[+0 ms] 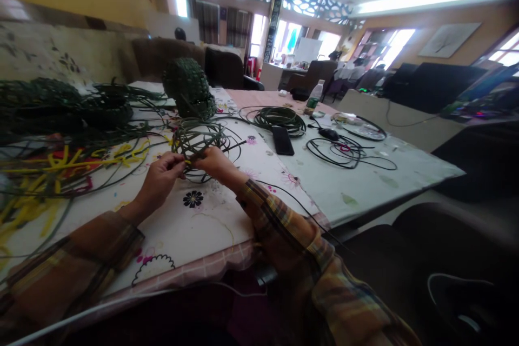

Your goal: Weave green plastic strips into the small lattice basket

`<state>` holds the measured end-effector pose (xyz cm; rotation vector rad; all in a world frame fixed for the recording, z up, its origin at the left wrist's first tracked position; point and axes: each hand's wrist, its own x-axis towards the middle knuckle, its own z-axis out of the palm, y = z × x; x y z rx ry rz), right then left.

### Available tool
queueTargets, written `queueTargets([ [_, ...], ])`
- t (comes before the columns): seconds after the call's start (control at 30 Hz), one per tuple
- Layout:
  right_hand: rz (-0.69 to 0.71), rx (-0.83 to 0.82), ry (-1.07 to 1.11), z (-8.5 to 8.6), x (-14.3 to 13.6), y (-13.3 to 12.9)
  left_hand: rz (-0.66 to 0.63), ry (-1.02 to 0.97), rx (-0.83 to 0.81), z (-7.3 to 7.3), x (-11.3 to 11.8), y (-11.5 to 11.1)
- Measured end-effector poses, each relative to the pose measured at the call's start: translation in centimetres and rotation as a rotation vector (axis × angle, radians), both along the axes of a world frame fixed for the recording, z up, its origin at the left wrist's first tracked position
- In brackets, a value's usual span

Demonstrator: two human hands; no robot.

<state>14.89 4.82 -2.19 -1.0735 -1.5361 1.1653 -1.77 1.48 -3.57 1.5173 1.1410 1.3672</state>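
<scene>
A: Which step is occupying the hands?

B: Apparently a tying or threading step. The left hand (164, 172) and the right hand (217, 163) are resting close together at the near, lower side of the ball (198, 138), which is standing on the cloth (227, 216) directly before the wearer.

A: How are the grips standing?

B: The left thumb and fingertips are closing to a narrow pinch, seemingly holding a yellow strip (187, 162). The right fingers are curling in among the green strands; what they are gripping is hiding behind the hand, so one cannot tell.

A: What is the next move calling for?

B: Judging from this pose, it is calling for a firm left pinch and fine right fingertip work, without crushing the open loops.

A: And the materials?

B: The ball is showing thin, springy, dark green strands, crossing loosely and leaving wide gaps. Behind it, a woven form (187, 86) is displaying a dense, knobbly, rounded surface. To the right, a coil (279, 119) is lying in smooth, flat rings beside a phone (283, 140). At far left, yellow strips (44, 200) are spreading in a blurred tangle over the printed cloth.
</scene>
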Motion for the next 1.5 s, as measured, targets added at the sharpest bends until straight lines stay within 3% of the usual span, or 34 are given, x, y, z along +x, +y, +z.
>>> queueTargets([
  [0.13, 0.169, -0.113, 0.055, 0.6, 0.3, 0.0, -0.035, 0.02, 0.006, 0.1, -0.5, 0.2],
  [0.23, 0.218, -0.159, 0.103, 1.2, 0.6, -0.3, -0.042, 0.059, 0.04, 0.2, -0.7, 0.2],
  [0.47, 0.217, -0.177, 0.103, 2.2, 1.1, -1.5, -0.037, 0.189, 0.112, 0.8, -1.0, -0.2],
  [0.67, 0.261, -0.239, 0.037, 2.0, 1.4, -1.5, -0.041, 0.056, 0.086, 0.3, -0.9, 0.0],
  [0.87, 0.218, -0.225, 0.118, 2.2, 1.0, -1.7, 0.011, 0.006, 0.065, 0.1, -0.9, 0.0],
  [1.03, 0.203, -0.216, 0.161, 2.4, 1.0, -2.2, 0.148, 0.311, 0.402, 0.5, -1.7, 0.4],
  [1.1, 0.184, -0.194, 0.14, 2.4, 1.0, -2.3, 0.148, 0.4, 0.496, 0.8, -2.1, 0.4],
  [1.23, 0.128, -0.095, 0.126, 2.2, 0.9, -2.3, 0.08, 0.479, 0.542, 1.3, -2.3, -0.2],
  [1.37, 0.086, -0.055, 0.115, 2.1, 0.6, -2.3, 0.151, 0.558, 0.608, 1.4, -2.0, -0.8],
  [1.5, 0.082, -0.075, 0.096, 2.1, 0.6, -2.4, 0.143, 0.727, 0.702, 1.3, -2.1, -0.4],
])
